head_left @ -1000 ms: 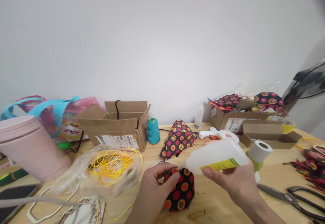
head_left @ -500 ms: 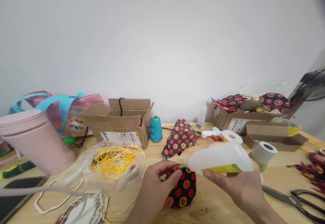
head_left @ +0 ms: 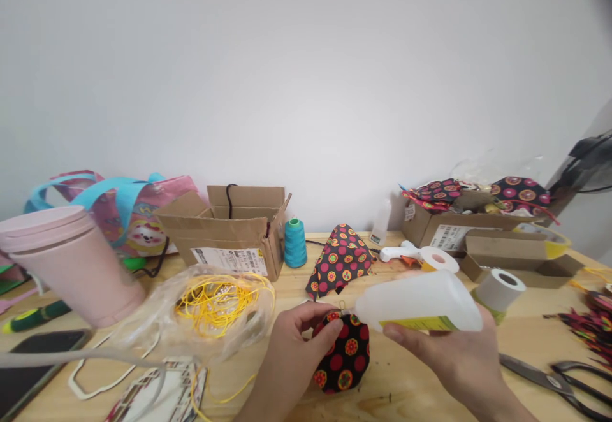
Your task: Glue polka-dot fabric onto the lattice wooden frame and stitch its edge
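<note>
A disc in patterned black fabric (head_left: pixel 345 363) was held well in front of the far edge of the wooden table (head_left: pixel 406 387), near its middle. Its top was pinched between the thumb and fingers of the left hand (head_left: pixel 299 345). A white bottle (head_left: pixel 421 301) was grasped in the right hand (head_left: pixel 454 352), tipped nearly flat, with its nozzle end brought to the disc's top edge beside a small metal loop (head_left: pixel 342 305).

The work was judged to be partway along: fabric covered the visible face and the loop stood at the top, but the spot by the nozzle seemed unfinished. Whether liquid was being let out could not be told.

Along the far edge, before a plain pale wall (head_left: pixel 306 90), a cardboard box (head_left: pixel 234 237) and a teal spool (head_left: pixel 295 247) were set. 2 white rolls (head_left: pixel 507 291) and scissors (head_left: pixel 549 380) were left toward the right edge; a pink tumbler (head_left: pixel 71 269), bagged yellow cord (head_left: pixel 215 307) and a phone (head_left: pixel 33 371) were placed toward the left.
</note>
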Demonstrator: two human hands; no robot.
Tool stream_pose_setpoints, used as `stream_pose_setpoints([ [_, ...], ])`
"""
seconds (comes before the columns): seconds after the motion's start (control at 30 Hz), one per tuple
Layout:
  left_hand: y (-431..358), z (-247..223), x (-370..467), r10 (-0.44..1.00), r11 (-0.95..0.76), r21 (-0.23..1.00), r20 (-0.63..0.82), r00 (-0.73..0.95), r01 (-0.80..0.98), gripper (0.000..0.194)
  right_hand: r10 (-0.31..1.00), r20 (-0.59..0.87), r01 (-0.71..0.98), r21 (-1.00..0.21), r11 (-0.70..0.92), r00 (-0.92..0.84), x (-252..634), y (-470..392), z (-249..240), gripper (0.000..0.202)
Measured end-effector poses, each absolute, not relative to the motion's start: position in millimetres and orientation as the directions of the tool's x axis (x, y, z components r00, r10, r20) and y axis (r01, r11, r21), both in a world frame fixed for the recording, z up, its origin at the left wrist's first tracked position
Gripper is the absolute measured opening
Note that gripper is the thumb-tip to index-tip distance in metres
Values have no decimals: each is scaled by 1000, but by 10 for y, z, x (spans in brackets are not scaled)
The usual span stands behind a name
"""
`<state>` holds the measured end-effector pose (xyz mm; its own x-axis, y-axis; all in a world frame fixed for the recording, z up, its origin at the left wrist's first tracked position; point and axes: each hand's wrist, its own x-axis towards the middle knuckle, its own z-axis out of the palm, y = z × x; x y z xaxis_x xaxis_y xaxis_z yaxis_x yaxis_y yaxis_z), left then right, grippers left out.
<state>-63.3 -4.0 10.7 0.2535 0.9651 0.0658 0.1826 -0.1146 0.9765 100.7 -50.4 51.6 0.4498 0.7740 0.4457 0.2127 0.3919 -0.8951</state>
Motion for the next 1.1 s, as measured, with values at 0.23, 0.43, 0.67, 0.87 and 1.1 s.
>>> stream_pose_setpoints([
  [0.23,-46,129,-629,970,-109,974,60,236,201,14,801,423,228,-905,358,423,1020,-515,522,35],
  [0.43,-40,121,-627,968,-115,976,68,241,186,14,779,448,250,-893,373,439,1033,-513,486,31],
  [0.67,-59,146,-626,962,-115,980,70,262,160,14,757,540,305,-839,451,367,1051,-511,477,29],
  [0.87,-44,181,-621,957,-115,983,71,280,144,13,740,640,457,-732,505,206,1098,-500,504,28],
  [1.1,-39,161,-619,960,-115,984,77,268,132,13,675,734,523,-602,603,67,1107,-493,545,29],
])
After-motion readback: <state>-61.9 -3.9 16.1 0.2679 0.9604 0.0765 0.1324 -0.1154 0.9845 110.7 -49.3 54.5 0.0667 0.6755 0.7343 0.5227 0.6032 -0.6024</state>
